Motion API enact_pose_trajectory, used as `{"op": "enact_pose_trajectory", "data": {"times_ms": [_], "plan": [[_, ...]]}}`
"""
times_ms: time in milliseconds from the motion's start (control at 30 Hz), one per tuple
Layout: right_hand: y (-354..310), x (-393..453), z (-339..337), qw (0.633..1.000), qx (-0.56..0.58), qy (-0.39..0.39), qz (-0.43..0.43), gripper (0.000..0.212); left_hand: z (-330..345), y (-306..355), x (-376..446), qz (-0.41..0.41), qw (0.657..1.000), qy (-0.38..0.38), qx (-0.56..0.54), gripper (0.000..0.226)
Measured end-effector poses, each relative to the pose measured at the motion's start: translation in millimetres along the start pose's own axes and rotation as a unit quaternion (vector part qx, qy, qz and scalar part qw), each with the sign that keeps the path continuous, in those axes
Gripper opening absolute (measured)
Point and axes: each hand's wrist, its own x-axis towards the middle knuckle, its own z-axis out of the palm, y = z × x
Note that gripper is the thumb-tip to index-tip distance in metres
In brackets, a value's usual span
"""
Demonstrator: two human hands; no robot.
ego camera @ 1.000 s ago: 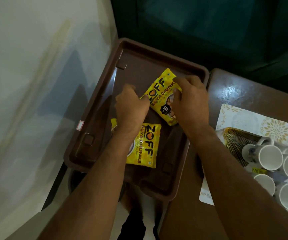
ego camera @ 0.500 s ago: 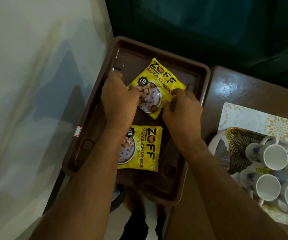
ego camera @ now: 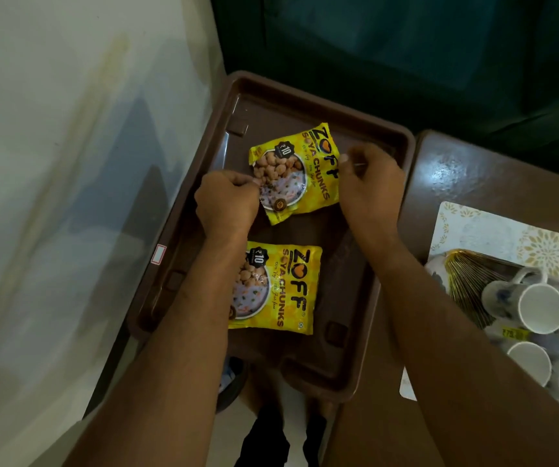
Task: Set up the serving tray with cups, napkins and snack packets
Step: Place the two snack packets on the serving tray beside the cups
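Note:
A brown serving tray [ego camera: 342, 274] lies in front of me with two yellow soya-chunks snack packets flat inside it. The near packet [ego camera: 281, 288] rests partly under my left forearm. The far packet [ego camera: 296, 173] sits slightly askew between my hands. My left hand [ego camera: 227, 200] pinches its left edge with curled fingers. At the packet's upper right edge, my right hand [ego camera: 369, 183] grips with its fingertips. Several white cups [ego camera: 540, 308] lie on their sides at the right, outside the tray.
The cups rest on a white mat with gold flowers [ego camera: 493, 230] on a dark wooden table [ego camera: 473, 176], beside a fanned gold-striped stack [ego camera: 470, 281]. A pale wall runs along the left. Dark green upholstery fills the back.
The far packet has been turned and set flatter in the tray's far half. My left hand slid to its left edge and my right hand to its right edge.

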Motion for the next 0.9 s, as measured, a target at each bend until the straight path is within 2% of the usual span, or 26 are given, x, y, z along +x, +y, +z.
{"op": "enact_pose_trajectory", "data": {"times_ms": [133, 200, 267, 333, 433, 533, 633, 700, 800, 833, 900], "plan": [[-4.1, 12.9, 5.5, 0.994, 0.068, -0.025, 0.087, 0.024, 1.8, 2.1, 0.0, -0.001, 0.999, -0.009, -0.04, 0.018], [-3.1, 14.2, 9.0, 0.983, 0.116, -0.036, 0.135, 0.019, 1.3, 4.0, -0.6, 0.004, 0.998, -0.015, -0.061, 0.011], [-1.4, 13.7, 11.0, 0.967, 0.177, -0.05, 0.179, 0.014, 1.4, 5.2, -0.9, 0.0, 0.995, -0.025, -0.096, 0.016], [-1.0, 11.1, 8.8, 0.94, 0.246, -0.065, 0.225, 0.013, 1.0, 7.5, -1.3, -0.017, 0.99, -0.037, -0.138, 0.015], [-3.4, 4.9, 1.9, 0.879, 0.374, -0.081, 0.285, 0.007, -0.3, 10.8, -2.2, -0.051, 0.98, -0.044, -0.187, 0.008], [-3.9, 1.7, -5.2, 0.837, 0.432, -0.079, 0.326, 0.009, -3.5, 9.6, -1.7, -0.064, 0.974, -0.033, -0.215, 0.008], [-5.4, -0.3, -9.7, 0.815, 0.455, -0.061, 0.353, 0.011, -6.9, 7.4, 0.0, -0.067, 0.971, -0.022, -0.229, 0.014], [-7.4, -4.3, -7.0, 0.835, 0.437, -0.048, 0.332, 0.008, -8.5, 5.5, 2.9, -0.067, 0.968, -0.024, -0.239, 0.015], [-11.6, -9.9, -2.4, 0.937, 0.294, -0.019, 0.19, 0.007, -9.8, 3.6, 1.7, -0.05, 0.97, -0.049, -0.235, 0.017], [-13.5, -10.0, -2.1, 0.957, 0.25, -0.006, 0.146, 0.006, -10.1, 3.1, 0.7, -0.045, 0.969, -0.061, -0.236, 0.018], [-16.6, -9.3, -4.2, 0.972, 0.213, 0.015, 0.095, 0.007, -11.6, 4.9, -3.8, -0.04, 0.966, -0.084, -0.241, 0.018]]}}
